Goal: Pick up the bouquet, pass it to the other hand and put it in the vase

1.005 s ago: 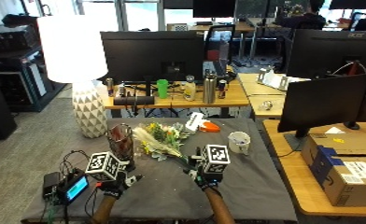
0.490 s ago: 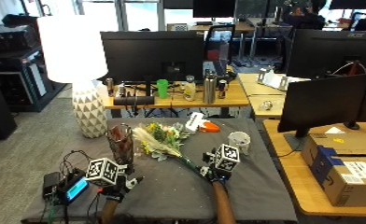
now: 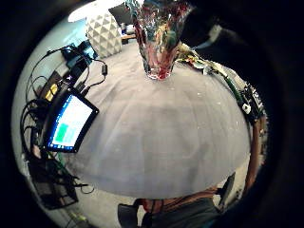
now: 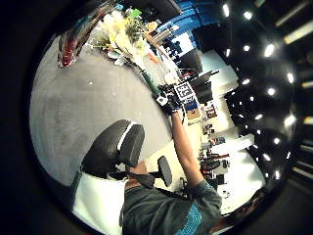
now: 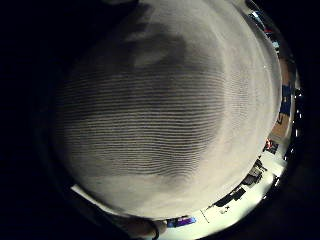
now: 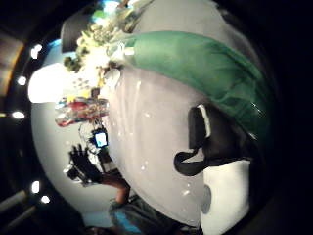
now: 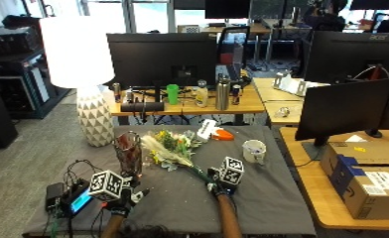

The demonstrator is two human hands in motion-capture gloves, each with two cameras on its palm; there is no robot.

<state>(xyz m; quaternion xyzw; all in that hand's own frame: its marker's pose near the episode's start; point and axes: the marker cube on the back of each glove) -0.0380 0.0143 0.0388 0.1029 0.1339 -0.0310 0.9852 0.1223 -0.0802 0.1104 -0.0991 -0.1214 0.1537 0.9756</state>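
Bouquet [image 7: 170, 148]: light, floppy, fragile; grasp its green stems. Your right hand [image 7: 222, 182] and left hand [image 7: 118, 201]: finger state unclear.

The table [image 7: 267, 208] wears a plain grey cloth. The bouquet [image 7: 171, 148] shows pale cream and yellow blooms among green leaves and stems. Left of it the vase [image 7: 128, 156] is clear glass streaked with dark reds and mixed colours. To the right sits a white mug [image 7: 254, 150], and farther off an orange object [image 7: 224, 135]. The far-left lamp [image 7: 79, 54] has a white shade on a white base patterned with triangles. Both gloves are black.
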